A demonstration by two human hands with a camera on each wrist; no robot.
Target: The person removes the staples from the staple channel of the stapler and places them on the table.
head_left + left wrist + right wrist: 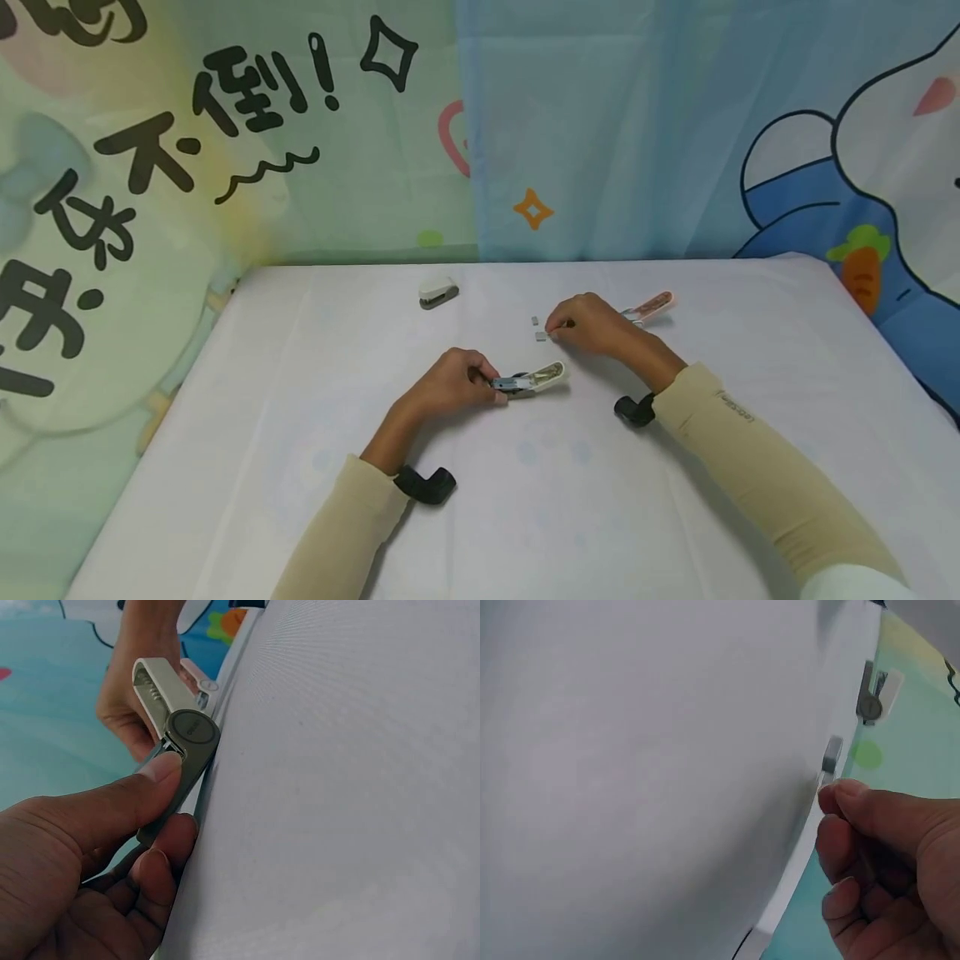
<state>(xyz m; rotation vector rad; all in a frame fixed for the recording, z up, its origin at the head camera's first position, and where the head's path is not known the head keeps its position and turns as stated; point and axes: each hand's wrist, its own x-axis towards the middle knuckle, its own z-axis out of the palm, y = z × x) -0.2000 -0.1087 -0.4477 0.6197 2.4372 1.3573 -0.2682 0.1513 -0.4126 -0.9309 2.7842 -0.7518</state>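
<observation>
My left hand (459, 379) grips a white and grey stapler (196, 726) by its grey base, thumb on top and fingers beneath. The stapler's white top is swung far back, baring the metal magazine (512, 384). My right hand (588, 323) is low over the table, thumb and forefinger pinching a tiny pale strip of staples (825, 778) that is mostly hidden by the fingertips. Beside those fingertips lie small grey staple strips (541, 337) on the cloth. The right hand's other fingers are curled in.
A second white and grey stapler (438, 292) lies at the back, left of the right hand. Behind the right wrist, a pink stapler (654, 307) lies opened out. White cloth covers the table (525, 500), and printed curtains (600, 125) hang at its far edge.
</observation>
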